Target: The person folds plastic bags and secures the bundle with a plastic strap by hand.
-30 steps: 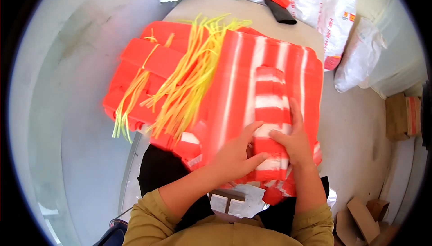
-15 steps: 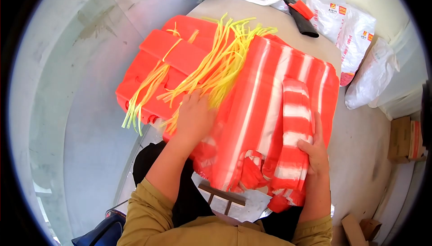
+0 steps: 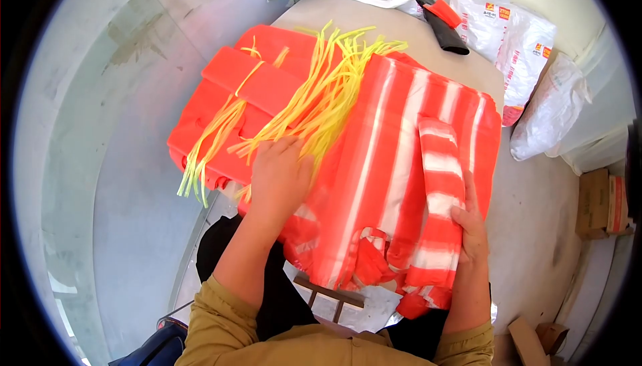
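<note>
A broad beige bench (image 3: 301,11) is largely covered by two stacks laid side by side. The right part is taken up by a wide stack of red-and-white striped plastic (image 3: 404,145), crumpled at its near edge; the left part is filled by a folded stack of plain red plastic (image 3: 287,41). The far edge of the bench is lined by white printed sacks (image 3: 481,28), and a crumpled whitish sack (image 3: 552,108) is seen just beyond its right side. Farther right, well apart, brown cardboard boxes (image 3: 593,202) are seen.

The boundary between the stacks is partly hidden by a loose bunch of yellow plastic strips (image 3: 334,98). On the striped stack, a narrow folded bundle of striped plastic (image 3: 441,195) is held at its right edge by the right hand (image 3: 472,229), closed around it with the thumb on top. The lower ends of the yellow strips are reached by the left hand (image 3: 277,165), its fingers bent; whether any strip is gripped cannot be told. A black roll (image 3: 446,37) is placed near the sacks, with a small red piece (image 3: 443,13) on it. Farther left, a thinner bunch of yellow strips (image 3: 217,132) is draped over the red stack.
</note>
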`<action>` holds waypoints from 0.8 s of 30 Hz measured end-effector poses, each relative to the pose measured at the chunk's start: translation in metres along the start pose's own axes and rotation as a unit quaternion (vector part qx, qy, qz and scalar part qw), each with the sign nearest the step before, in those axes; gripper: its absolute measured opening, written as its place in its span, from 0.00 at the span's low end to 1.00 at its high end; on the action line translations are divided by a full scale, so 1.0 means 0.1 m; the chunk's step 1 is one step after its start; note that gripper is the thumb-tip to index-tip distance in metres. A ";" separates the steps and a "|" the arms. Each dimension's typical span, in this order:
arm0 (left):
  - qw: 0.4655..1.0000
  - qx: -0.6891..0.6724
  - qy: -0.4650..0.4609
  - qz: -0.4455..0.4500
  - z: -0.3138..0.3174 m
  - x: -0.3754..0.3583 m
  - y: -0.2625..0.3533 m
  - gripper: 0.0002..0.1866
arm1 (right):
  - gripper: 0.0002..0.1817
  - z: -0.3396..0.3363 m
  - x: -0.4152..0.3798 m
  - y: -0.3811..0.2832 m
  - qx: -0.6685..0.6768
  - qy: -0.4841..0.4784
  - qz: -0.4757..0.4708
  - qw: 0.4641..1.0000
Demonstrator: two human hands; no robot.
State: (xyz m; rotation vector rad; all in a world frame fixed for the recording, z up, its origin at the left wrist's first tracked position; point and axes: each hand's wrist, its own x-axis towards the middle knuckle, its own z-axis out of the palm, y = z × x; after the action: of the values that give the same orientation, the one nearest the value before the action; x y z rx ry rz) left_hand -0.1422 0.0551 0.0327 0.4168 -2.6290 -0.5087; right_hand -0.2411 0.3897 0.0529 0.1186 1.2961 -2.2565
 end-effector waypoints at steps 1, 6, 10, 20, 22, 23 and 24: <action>1.000 -0.030 -0.006 -0.004 -0.01 -0.01 0.03 0.18 | 0.56 0.02 -0.01 0.01 0.017 0.002 0.004 1.000; 0.783 -0.539 -0.241 -0.197 0.10 -0.11 0.31 0.23 | 0.52 0.07 -0.07 0.10 0.061 -0.004 0.048 0.997; 0.655 -0.636 -0.371 -0.172 0.15 -0.26 0.71 0.30 | 0.46 0.15 -0.13 0.18 0.091 -0.013 0.079 0.993; 0.609 -0.627 -0.411 -0.257 0.15 -0.29 1.18 0.22 | 0.41 0.17 -0.16 0.26 0.027 -0.046 0.072 0.996; 0.630 -0.613 -0.408 -0.248 0.18 -0.30 1.19 0.20 | 0.42 0.09 -0.13 0.26 0.002 -0.050 0.065 0.997; 0.636 -0.603 -0.407 -0.257 0.22 -0.33 1.17 0.19 | 0.42 0.05 -0.11 0.27 -0.011 -0.053 0.062 0.997; 0.642 -0.593 -0.406 -0.266 0.23 -0.34 1.16 0.19 | 0.41 0.00 -0.10 0.26 -0.013 -0.052 0.076 0.996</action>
State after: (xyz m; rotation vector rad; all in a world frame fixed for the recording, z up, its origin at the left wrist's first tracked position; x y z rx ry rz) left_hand -0.1473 0.1768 0.0486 0.5352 -1.9902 -2.9014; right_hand -0.2200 0.3833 0.0362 0.0863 1.2201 -2.0877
